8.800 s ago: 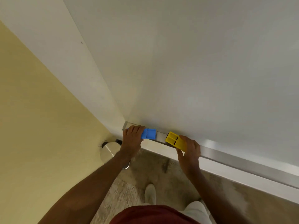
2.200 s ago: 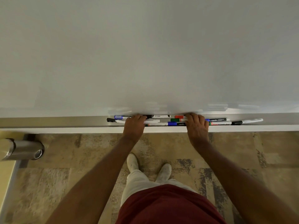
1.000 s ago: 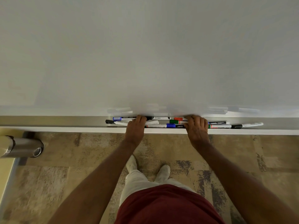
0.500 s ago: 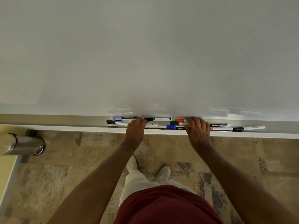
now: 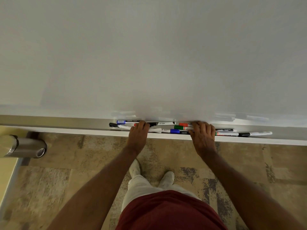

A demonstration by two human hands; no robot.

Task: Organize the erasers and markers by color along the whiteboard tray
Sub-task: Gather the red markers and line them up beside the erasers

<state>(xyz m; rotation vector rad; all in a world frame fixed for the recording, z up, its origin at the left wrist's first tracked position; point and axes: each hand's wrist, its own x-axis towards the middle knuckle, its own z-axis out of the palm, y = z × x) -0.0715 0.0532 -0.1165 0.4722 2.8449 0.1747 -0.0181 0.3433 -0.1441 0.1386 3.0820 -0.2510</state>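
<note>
Both the left hand [image 5: 138, 135] and the right hand [image 5: 203, 136] covered parts of the markers [image 5: 176, 128], hiding any grip; the tray [image 5: 66, 125] ran past both frame edges.

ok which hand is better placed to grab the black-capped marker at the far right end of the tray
Right. The right hand rests nearer the black-capped marker, with tray and markers between; the left hand would have to cross over.

Legible text: "camlin" in white on the dark barrel of the blue-capped marker [image 5: 180, 132], lying in the whiteboard tray [image 5: 66, 124]. Same word on the black-barrelled marker [image 5: 224, 130], further right along the tray. Remaining labels too small to read.
</note>
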